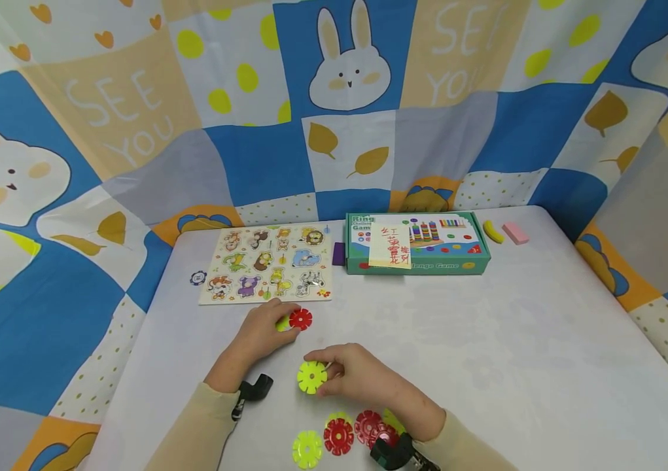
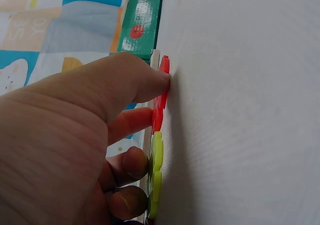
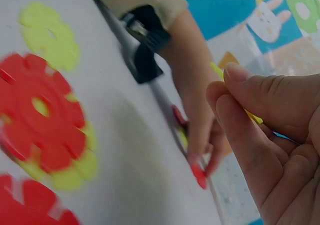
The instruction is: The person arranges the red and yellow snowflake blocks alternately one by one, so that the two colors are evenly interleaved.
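Left first: puzzle board lies flat just beyond the left fingers, probably parked there to leave working room this side. Left hand reaches forward, palm down, thumb and index pinching the rim of a red disc lying flat or nearly so; looks like a steadying hold, fingers at the edge so the face stays exposed. A yellow disc sits between those fingers, right behind the red one, mostly covered; can't tell if the two are joined. Middle and ring fingers are curled beside yellow in the left wrist view. Below the right fingertips, toward the body: a loose yellow disc, then a loose red disc overlapping more; likely kept there as stock within easy reach. Right hand comes in from the right, forearm angled across above that stock, thumb and index gripping a lime disc by its edge, face toward the head camera, probably so the slots stay free. Well beyond the right fingers: green game box, then banana and pink block, all untouched, seemingly set aside.
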A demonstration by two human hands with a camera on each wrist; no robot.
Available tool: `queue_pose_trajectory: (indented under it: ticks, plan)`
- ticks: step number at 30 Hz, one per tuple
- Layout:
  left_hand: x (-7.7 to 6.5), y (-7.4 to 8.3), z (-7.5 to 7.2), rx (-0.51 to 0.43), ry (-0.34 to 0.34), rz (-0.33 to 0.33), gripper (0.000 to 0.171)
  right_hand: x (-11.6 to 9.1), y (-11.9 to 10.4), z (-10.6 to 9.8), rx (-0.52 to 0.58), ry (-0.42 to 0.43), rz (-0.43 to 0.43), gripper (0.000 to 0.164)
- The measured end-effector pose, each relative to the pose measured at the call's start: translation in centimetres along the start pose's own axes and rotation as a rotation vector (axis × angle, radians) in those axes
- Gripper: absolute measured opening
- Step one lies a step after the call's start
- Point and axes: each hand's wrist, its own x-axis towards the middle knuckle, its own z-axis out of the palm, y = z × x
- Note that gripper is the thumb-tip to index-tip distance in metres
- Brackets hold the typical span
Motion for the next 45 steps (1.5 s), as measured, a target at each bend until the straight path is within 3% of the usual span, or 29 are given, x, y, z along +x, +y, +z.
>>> queue_pose_trajectory:
  ticks: [9, 15, 20, 24, 29, 45]
  plan:
    - [0.1, 0.2, 0.0, 0.014, -0.012, -0.006, 0.048, 1.5, 0.6, -2.7, -0.106, 0.219, 0.033, 0.051]
    - [0.2, 0.0, 0.1, 0.022, -0.014, 0.002, 0.046, 3.3, 2.1, -3.4, -0.075, 0.320, 0.107, 0.049]
    - [0.2, -0.1, 0.3, 0.024, -0.018, 0.001, 0.046, 4.8, 3.0, -3.8, -0.066, 0.308, 0.158, 0.047]
    - [0.1, -0.1, 0.3, 0.021, -0.015, 0.004, 0.047, 6.0, 3.6, -3.9, -0.148, 0.273, 0.161, 0.045]
    - [0.1, -0.3, 0.2, 0.029, -0.017, 0.010, 0.048, 7.0, 4.3, -3.5, -0.268, 0.295, 0.139, 0.044]
    - [0.2, -0.2, 0.0, 0.022, -0.008, 0.025, 0.047, 7.4, 5.1, -3.2, -0.324, 0.376, 0.121, 0.037]
